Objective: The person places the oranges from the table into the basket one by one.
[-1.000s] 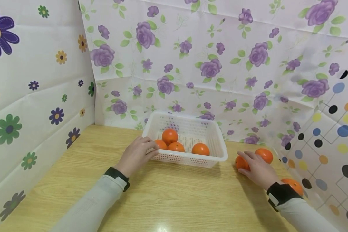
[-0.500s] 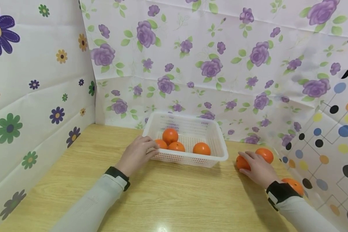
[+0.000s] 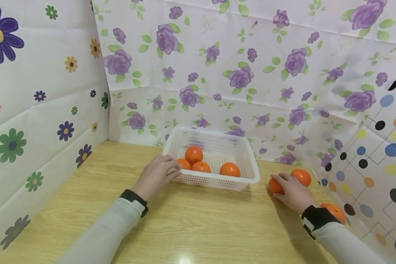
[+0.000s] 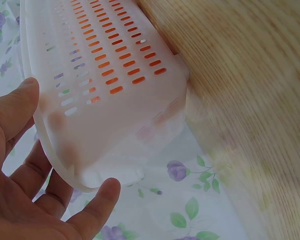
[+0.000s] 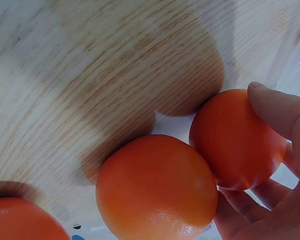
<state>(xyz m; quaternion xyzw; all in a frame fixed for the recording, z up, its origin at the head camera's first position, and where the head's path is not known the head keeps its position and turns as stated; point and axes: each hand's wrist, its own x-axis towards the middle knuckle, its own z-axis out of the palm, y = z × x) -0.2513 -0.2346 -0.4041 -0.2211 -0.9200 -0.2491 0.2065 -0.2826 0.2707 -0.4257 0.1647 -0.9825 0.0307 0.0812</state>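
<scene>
A white perforated plastic basket [image 3: 247, 179] stands on the table against the back wall, with several oranges inside, one of them the lone orange [image 3: 230, 169] on the right. My left hand [image 3: 156, 175] grips the basket's front left corner; in the left wrist view, the thumb [image 4: 25, 97] and fingers sit around its rim. To the basket's right, my right hand [image 3: 295, 194] holds an orange [image 5: 237, 137] between thumb and curled fingers, low over or on the table. Another orange [image 5: 157, 187] lies right beside the held one, and a third orange [image 3: 334, 212] lies nearer the right wrist, partly hidden by it.
The wood-grain table [image 3: 198, 223] is enclosed by a flowered back sheet [image 3: 217, 73], a left sheet [image 3: 46, 91] with flowers, and a dotted right sheet [image 3: 382, 176]. The oranges on the right lie close to that dotted sheet.
</scene>
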